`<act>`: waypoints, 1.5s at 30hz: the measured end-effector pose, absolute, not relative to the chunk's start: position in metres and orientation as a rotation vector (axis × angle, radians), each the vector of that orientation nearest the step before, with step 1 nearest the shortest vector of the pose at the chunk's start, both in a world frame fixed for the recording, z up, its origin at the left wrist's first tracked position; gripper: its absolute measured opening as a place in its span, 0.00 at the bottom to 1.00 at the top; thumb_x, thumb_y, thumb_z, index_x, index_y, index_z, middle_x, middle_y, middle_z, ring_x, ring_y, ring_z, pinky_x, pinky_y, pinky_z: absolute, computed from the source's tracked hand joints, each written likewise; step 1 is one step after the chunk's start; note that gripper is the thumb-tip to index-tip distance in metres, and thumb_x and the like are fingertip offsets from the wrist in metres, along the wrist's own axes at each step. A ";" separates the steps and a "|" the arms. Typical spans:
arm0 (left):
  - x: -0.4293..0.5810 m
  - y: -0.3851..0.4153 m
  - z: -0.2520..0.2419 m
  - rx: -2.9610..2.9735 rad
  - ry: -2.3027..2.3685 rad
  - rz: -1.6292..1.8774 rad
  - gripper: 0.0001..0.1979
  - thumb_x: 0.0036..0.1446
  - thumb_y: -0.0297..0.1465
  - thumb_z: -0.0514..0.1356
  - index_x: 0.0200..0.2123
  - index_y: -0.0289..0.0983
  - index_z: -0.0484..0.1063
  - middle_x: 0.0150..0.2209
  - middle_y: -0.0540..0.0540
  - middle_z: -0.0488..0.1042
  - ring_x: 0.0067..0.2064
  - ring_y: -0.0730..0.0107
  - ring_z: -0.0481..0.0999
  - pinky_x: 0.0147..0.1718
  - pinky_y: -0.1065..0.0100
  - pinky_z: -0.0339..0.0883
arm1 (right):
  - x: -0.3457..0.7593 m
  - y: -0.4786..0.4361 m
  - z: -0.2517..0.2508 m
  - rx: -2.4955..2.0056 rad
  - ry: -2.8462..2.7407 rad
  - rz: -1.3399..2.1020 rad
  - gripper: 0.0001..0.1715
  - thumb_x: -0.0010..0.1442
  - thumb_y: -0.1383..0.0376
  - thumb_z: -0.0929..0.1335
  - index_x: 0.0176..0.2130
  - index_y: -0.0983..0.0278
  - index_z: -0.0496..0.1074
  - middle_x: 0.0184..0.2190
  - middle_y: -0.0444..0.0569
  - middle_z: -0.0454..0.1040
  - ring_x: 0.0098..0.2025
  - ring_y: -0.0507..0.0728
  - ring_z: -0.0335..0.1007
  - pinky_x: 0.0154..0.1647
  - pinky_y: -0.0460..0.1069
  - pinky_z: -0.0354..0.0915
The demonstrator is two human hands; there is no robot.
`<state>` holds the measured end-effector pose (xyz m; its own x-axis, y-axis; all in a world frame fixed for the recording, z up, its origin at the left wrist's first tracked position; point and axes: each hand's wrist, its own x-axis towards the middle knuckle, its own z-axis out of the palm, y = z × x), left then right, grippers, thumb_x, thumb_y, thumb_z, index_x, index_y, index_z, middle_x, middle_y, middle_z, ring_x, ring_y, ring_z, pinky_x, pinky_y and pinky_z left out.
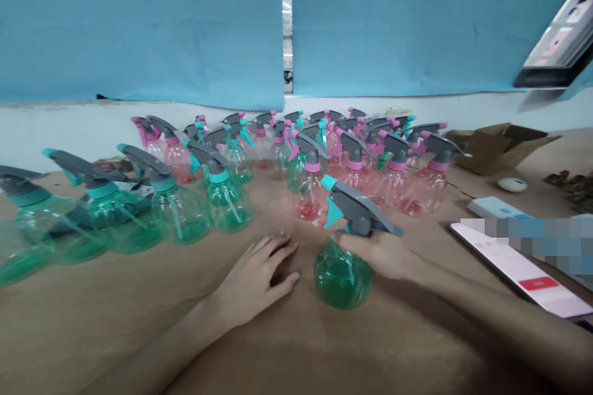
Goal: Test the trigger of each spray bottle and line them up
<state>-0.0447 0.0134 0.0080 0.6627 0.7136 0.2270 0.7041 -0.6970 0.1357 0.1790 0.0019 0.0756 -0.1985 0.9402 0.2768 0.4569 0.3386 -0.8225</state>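
My right hand is wrapped round the neck of a green spray bottle with a grey and turquoise trigger head. The bottle is upright at the front of the group, its nozzle pointing left. To its left, my left hand lies palm down on the table with fingers spread, apart from the bottle and holding nothing. Just behind the held bottle stands a pink spray bottle. A row of green spray bottles runs off to the left.
Several more pink spray bottles crowd the back of the wooden table. An open cardboard box, a white mouse and a phone with a lit screen lie at right. Blue cloth covers the wall behind.
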 end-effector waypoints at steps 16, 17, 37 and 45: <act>-0.045 0.014 0.009 2.833 1.216 0.388 0.22 0.60 0.39 0.52 0.56 0.38 0.59 0.57 0.43 0.61 0.58 0.59 0.58 0.55 0.57 0.51 | 0.177 0.002 0.072 -1.286 -1.800 0.749 0.04 0.48 0.65 0.64 0.22 0.60 0.64 0.17 0.41 0.62 0.24 0.53 0.61 0.25 0.49 0.63; -0.045 0.014 0.009 2.832 1.216 0.384 0.23 0.60 0.39 0.52 0.56 0.38 0.59 0.57 0.43 0.61 0.58 0.59 0.57 0.55 0.57 0.51 | 0.177 0.002 0.072 -1.302 -1.790 0.735 0.04 0.48 0.64 0.64 0.23 0.60 0.65 0.18 0.41 0.64 0.25 0.54 0.63 0.27 0.50 0.63; -0.045 0.014 0.009 2.836 1.206 0.384 0.22 0.60 0.39 0.52 0.56 0.38 0.59 0.57 0.43 0.61 0.58 0.59 0.58 0.55 0.56 0.50 | 0.174 0.002 0.074 -1.212 -1.776 0.780 0.05 0.47 0.67 0.64 0.28 0.61 0.68 0.25 0.43 0.72 0.32 0.56 0.69 0.36 0.52 0.67; -0.045 0.014 0.009 2.834 1.206 0.397 0.22 0.60 0.39 0.52 0.56 0.38 0.60 0.57 0.42 0.61 0.58 0.58 0.58 0.55 0.56 0.51 | 0.174 0.003 0.072 -1.187 -1.788 0.803 0.04 0.50 0.64 0.63 0.27 0.60 0.68 0.23 0.43 0.70 0.31 0.56 0.68 0.36 0.53 0.66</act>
